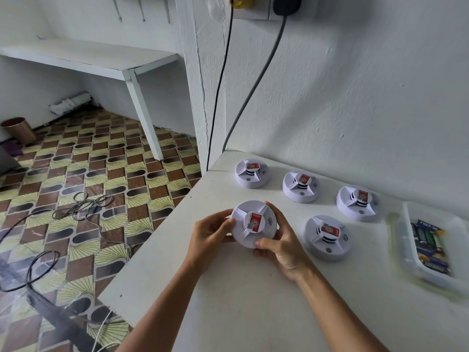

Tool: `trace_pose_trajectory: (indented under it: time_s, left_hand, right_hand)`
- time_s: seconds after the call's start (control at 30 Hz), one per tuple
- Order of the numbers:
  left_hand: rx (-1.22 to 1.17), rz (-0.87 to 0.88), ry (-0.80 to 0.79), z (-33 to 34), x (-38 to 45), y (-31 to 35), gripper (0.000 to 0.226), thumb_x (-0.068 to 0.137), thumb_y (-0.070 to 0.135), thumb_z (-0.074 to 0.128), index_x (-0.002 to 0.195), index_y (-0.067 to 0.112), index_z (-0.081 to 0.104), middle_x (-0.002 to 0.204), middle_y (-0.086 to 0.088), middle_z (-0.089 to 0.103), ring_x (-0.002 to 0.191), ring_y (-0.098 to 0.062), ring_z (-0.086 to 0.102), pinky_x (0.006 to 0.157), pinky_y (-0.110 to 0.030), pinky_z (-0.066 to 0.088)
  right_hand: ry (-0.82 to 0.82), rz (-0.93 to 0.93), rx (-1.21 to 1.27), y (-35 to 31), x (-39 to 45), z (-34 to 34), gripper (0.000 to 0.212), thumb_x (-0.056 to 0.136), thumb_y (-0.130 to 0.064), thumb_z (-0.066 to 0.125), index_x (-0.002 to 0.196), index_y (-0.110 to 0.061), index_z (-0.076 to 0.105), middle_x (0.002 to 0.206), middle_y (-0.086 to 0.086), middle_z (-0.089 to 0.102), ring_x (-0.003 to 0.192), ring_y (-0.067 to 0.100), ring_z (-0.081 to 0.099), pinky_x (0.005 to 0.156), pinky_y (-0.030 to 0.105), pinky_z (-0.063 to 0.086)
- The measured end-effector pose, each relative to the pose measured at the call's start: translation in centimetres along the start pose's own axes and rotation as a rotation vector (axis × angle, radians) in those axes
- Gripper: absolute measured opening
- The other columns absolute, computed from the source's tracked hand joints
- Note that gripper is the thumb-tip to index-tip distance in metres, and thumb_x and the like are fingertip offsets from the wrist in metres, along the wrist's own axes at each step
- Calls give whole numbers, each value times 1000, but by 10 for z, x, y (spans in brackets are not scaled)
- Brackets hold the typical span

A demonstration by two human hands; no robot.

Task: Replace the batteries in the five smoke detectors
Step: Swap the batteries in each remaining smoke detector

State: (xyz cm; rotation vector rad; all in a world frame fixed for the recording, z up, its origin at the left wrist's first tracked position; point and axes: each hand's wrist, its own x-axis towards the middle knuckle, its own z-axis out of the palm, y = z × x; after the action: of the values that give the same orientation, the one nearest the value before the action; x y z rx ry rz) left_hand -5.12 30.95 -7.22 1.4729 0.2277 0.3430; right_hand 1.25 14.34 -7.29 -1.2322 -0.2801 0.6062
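Note:
A white round smoke detector (250, 232) with a red label is lifted just above the white table (228, 301), face up. My left hand (210, 233) grips its left rim and my right hand (279, 245) grips its right and near rim, thumb on the front edge. Several more detectors of the same kind sit on the table: one (251, 173) at the back, one (300, 186) beside it, one (357, 203) further right, and one (327, 237) just right of my right hand. A clear plastic tray (408, 250) at the right holds several batteries (429, 242).
The table stands against a white wall, its left edge dropping to a patterned tile floor (88, 174) strewn with cables. Two cords (220, 80) hang from a wall socket to the table's back corner. A white shelf (101, 62) stands at the far left.

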Motion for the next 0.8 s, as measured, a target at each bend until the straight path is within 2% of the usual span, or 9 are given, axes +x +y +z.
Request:
trace_pose_trajectory:
  time_s: [0.33,0.5,0.8]
  left_hand:
    - [-8,2,-1,0,0,-1,27,92,8,57,117,2,66,102,-11,74,93,-22,70,69,-34,59]
    - [-9,4,-5,0,-1,0,31,89,15,59,117,3,66,102,-11,74,93,-21,70,70,-35,59]
    - [-14,1,2,1,0,-1,26,92,7,57,116,2,66,102,-12,74,92,-23,71,69,-35,59]
  right_hand:
    - [-4,1,-2,0,0,-1,82,58,6,63,132,-27,48,107,5,64,85,19,63,52,31,49]
    - [-4,-2,-5,0,1,-1,82,58,6,63,131,-26,48,106,4,64,85,19,62,52,31,49]
    - [-4,-7,-13,1,1,-2,82,58,5,63,131,-26,48,106,3,65,86,19,62,52,31,49]
